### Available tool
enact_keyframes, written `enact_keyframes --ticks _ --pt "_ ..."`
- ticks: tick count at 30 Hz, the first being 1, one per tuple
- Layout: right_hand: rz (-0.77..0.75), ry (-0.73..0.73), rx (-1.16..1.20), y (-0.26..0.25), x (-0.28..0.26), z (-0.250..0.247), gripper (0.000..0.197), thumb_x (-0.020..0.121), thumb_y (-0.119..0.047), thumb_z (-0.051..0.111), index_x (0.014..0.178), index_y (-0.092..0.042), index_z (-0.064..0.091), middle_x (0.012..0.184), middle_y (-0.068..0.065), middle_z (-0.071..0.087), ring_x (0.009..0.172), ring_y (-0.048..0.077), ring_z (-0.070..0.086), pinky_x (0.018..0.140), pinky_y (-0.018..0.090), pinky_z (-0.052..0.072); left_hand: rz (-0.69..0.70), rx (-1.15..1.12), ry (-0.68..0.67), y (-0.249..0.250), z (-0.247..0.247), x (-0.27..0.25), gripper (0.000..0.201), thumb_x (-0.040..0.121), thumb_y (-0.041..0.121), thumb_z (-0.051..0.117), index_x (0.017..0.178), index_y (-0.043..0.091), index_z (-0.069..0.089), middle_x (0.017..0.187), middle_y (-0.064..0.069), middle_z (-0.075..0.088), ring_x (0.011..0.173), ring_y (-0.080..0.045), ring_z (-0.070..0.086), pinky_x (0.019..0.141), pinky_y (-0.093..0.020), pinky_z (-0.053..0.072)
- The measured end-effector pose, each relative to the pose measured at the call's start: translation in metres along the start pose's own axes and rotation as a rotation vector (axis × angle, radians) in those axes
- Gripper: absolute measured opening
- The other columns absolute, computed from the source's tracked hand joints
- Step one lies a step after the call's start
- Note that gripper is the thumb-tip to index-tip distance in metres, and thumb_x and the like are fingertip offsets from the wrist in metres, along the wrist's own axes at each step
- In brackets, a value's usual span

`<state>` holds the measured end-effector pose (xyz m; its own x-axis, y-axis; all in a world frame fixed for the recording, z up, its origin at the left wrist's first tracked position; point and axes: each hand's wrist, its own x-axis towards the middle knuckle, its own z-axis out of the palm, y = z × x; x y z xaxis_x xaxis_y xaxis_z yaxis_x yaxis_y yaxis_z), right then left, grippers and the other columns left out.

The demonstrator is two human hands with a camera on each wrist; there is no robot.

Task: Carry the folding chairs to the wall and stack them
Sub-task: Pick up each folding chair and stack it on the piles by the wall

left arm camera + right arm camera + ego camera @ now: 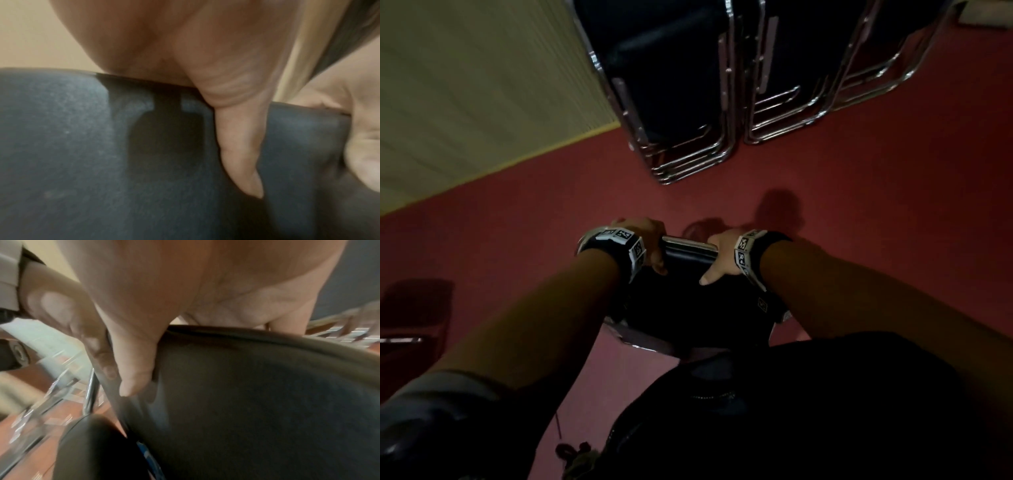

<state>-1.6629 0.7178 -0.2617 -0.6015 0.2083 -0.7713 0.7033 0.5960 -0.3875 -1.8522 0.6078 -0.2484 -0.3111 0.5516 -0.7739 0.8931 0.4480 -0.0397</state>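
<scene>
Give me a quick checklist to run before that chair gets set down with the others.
1. Left hand grips the carried chair: ok.
2. Right hand grips it, thumb on the dark pad: ok.
3. Stacked chairs ahead, leaning near the wall: ok.
4. Red floor between chair and stack bare: ok.
5. Carried chair fully folded: cannot tell.
6. Another chair at the left stays apart: ok.

Stacked chairs (671, 85) beside wall (465, 85)
</scene>
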Motion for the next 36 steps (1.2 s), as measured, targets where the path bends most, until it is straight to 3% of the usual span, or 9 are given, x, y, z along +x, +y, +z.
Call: enact_keyframes --ticks 3,6,10,14,16,19,26,30,36 --pt "0.058 0.024 0.113 0.064 -0.012 -0.041 0.11 0.067 -0.066 0.09 0.158 -0.025 0.044 0.155 -0.002 0.052 0.134 0.022 0.055 0.109 0.032 0.047 0.064 0.044 0.038 0.059 -0.055 0.032 0.071 0.05 0.068 0.09 0.107 0.037 0.061 0.103 0.011 0.07 0.098 -0.023 0.067 0.083 -0.038 0.045" --pt "0.116 0.073 0.167 0.126 -0.028 -0.088 0.081 0.07 -0.06 0.091 0.136 -0.024 0.06 0.131 -0.001 0.066 0.112 0.021 0.064 0.096 0.033 0.054 0.105 0.07 0.041 0.123 -0.114 0.063 0.072 0.045 0.066 0.093 0.103 0.038 0.061 0.098 0.01 0.07 0.095 -0.022 0.066 0.086 -0.038 0.053" --pt "0.197 0.167 0.185 0.202 -0.045 -0.127 0.077 0.065 -0.065 0.091 0.127 -0.029 0.063 0.12 -0.005 0.069 0.106 0.021 0.067 0.095 0.038 0.057 0.19 0.173 0.138 0.208 -0.172 0.09 0.068 0.046 0.066 0.091 0.1 0.036 0.064 0.1 0.008 0.069 0.104 -0.024 0.063 0.097 -0.043 0.046" --pt "0.253 0.257 0.25 0.259 -0.061 -0.151 0.085 0.066 -0.064 0.091 0.137 -0.027 0.063 0.125 -0.001 0.07 0.107 0.024 0.068 0.089 0.035 0.056 0.286 0.264 0.235 0.27 -0.214 0.114 0.071 0.044 0.069 0.09 0.101 0.035 0.065 0.107 0.006 0.072 0.111 -0.028 0.064 0.098 -0.042 0.044" --pt "0.286 0.315 0.258 0.283 -0.071 -0.164 0.082 0.069 -0.062 0.091 0.137 -0.024 0.063 0.124 0.001 0.069 0.102 0.025 0.066 0.081 0.03 0.05 0.327 0.294 0.259 0.295 -0.233 0.124 0.07 0.045 0.068 0.09 0.101 0.035 0.063 0.105 0.007 0.07 0.111 -0.028 0.062 0.096 -0.042 0.042" --pt "0.336 0.354 0.27 0.309 -0.075 -0.18 0.083 0.067 -0.063 0.091 0.136 -0.025 0.064 0.123 0.002 0.07 0.093 0.022 0.06 0.079 0.03 0.048 0.409 0.31 0.296 0.319 -0.251 0.139 0.065 0.051 0.068 0.089 0.101 0.033 0.065 0.097 0.01 0.068 0.105 -0.023 0.063 0.1 -0.042 0.041" --pt "0.412 0.339 0.312 0.323 -0.047 -0.219 0.073 0.071 -0.062 0.089 0.129 -0.025 0.064 0.12 0.003 0.07 0.091 0.021 0.061 0.077 0.03 0.047 0.53 0.41 0.375 0.327 -0.288 0.188 0.058 0.059 0.076 0.078 0.1 0.039 0.063 0.099 0.012 0.072 0.103 -0.022 0.069 0.096 -0.045 0.047" --pt "0.379 0.41 0.357 0.301 -0.013 -0.258 0.077 0.076 -0.048 0.091 0.139 -0.019 0.061 0.133 0.007 0.066 0.111 0.026 0.064 0.08 0.026 0.043 0.475 0.342 0.279 0.291 -0.327 0.221 0.059 0.054 0.073 0.083 0.098 0.039 0.061 0.099 0.012 0.07 0.092 -0.019 0.062 0.083 -0.037 0.041" --pt "0.331 0.328 0.239 0.282 0.045 -0.337 0.071 0.074 -0.051 0.09 0.134 -0.023 0.065 0.122 0.004 0.07 0.095 0.022 0.062 0.081 0.03 0.054 0.37 0.088 0.246 0.232 -0.355 0.266 0.073 0.036 0.088 0.073 0.096 0.052 0.057 0.096 0.014 0.069 0.096 -0.024 0.065 0.087 -0.041 0.053"
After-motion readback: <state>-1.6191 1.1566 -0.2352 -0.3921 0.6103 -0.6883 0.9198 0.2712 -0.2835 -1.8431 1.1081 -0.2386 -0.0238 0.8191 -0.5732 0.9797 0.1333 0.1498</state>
